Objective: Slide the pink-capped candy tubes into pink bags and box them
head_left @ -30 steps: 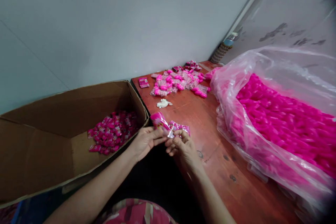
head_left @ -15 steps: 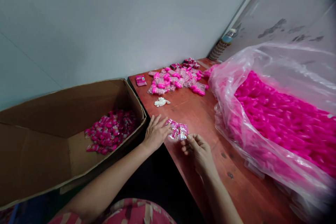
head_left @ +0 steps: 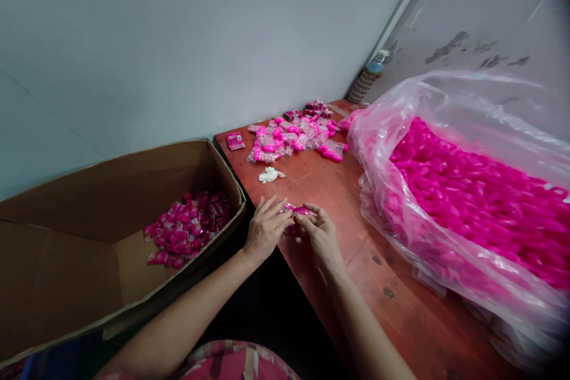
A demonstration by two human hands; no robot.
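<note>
Pink packets (head_left: 303, 211) between left hand (head_left: 263, 233) and right hand (head_left: 324, 238) bear illegible print.

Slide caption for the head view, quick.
Left hand and right hand handle shiny pink packets on a flat red tabletop beside an open brown cardboard box.

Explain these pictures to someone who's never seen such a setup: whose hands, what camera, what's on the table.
No machine here: a person works bare-handed, filmed by a camera worn on the head, looking forward and down. The right hand seems to pinch a shiny pink packet; the left hand is at its other end. On the red table beyond lie a heap of pink-and-clear items and a white scrap. A cardboard box with small pink packs stands left; a see-through bag of pink pieces, right.
</note>
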